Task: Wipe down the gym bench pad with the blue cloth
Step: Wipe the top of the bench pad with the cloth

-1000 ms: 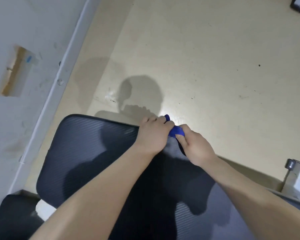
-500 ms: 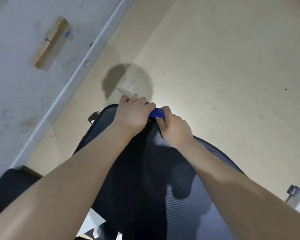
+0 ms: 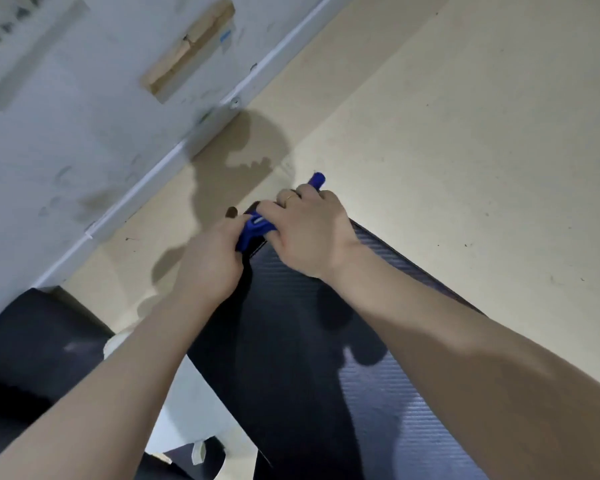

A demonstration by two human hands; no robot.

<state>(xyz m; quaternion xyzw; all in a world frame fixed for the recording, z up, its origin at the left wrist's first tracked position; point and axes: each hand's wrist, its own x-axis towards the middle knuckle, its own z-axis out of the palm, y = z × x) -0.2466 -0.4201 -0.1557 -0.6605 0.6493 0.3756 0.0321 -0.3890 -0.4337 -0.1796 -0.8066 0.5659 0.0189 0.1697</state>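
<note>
Item: gym bench pad (image 3: 326,341), dark, ribbed surface, running from the lower frame up to its far end, where both hands work.

Item: blue cloth (image 3: 253,228), bunched into a narrow roll at the pad's far end. One part shows between the two hands; a second tip pokes out beyond the right hand's fingers, past the pad's far edge.

Item: left hand (image 3: 212,261), at the pad's far-left corner, fingers curled around the near part of the cloth.

Item: right hand (image 3: 309,230), just beside the left on the pad's far end, fingers folded over the cloth, ring visible; the cloth passes beneath the palm and is mostly hidden there.

Relation to grip: the cloth lies inside both grips at once, stretched across the pad's far end, little of it spread flat.

Risks, as judgement: bunched this tightly, the cloth likely meets the pad on a thin line, so a pass could leave strips unwiped. With the hands at the very edge, a push outward could carry the cloth off the pad altogether.

Surroundings: beige floor (image 3: 465,133) beyond the pad; white wall (image 3: 84,98) to its left.
</note>
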